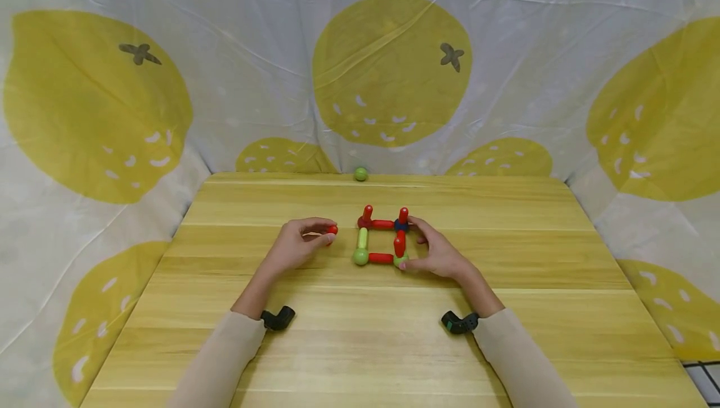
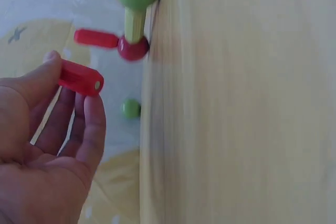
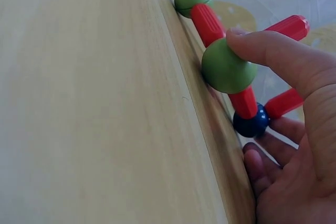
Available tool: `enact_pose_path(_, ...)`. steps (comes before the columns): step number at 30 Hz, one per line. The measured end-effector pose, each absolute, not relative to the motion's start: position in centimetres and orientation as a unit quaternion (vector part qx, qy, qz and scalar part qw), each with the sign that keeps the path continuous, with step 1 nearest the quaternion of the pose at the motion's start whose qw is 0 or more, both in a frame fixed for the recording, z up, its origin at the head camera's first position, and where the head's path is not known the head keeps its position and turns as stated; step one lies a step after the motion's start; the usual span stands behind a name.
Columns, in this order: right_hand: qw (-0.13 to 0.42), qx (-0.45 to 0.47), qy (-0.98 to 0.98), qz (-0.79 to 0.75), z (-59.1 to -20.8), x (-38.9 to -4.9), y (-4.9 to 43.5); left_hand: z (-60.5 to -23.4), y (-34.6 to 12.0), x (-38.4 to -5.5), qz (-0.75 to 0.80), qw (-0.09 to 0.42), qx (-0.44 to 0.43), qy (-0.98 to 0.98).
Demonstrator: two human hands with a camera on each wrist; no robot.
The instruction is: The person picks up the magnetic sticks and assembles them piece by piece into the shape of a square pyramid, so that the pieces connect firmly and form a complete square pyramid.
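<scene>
My left hand (image 1: 295,248) pinches a loose red magnetic rod (image 2: 81,78) between thumb and fingertips, its pale round end showing in the left wrist view. Just to the right, a square magnetic rod-and-ball frame lies on the table. Its corners are a near-left green ball (image 1: 361,257), a near-right green ball (image 3: 228,65), a blue ball (image 3: 252,121) and a dark red ball (image 2: 133,48). A yellow-green rod (image 1: 362,238) forms the left side; the other sides are red. Red rods stand upright on every corner but the near-left one. My right hand (image 1: 441,255) holds the frame's right side, thumb on the near-right green ball, fingers at the blue ball.
A loose green ball (image 1: 360,174) sits at the table's far edge, in front of a lemon-print cloth (image 1: 506,83) hung around the back and sides. The wooden table (image 1: 365,345) extends on both sides of the frame. Black wrist devices (image 1: 278,318) are on both wrists.
</scene>
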State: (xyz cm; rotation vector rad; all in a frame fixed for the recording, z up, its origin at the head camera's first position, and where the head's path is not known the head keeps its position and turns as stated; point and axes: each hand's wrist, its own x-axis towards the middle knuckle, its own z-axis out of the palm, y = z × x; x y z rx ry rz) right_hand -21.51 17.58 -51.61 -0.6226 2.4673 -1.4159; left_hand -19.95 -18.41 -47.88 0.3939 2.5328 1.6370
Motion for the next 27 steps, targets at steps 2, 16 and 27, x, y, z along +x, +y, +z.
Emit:
enact_pose_path(2, 0.114, -0.214, 0.841, -0.483, -51.7, -21.5, 17.6, -47.9, -17.3, -19.9, 0.558, 0.065, 0.147, 0.814)
enact_pose_path(16, 0.119, -0.212, 0.838, -0.489, -51.6, -21.7, 17.6, -49.0, -13.3, -19.8, 0.568, 0.111, 0.203, 0.79)
enact_pose_path(27, 0.105, -0.223, 0.814, -0.526, -51.3, -21.6, 18.1, -49.4, -14.6, -20.9, 0.564, 0.065, 0.226, 0.792)
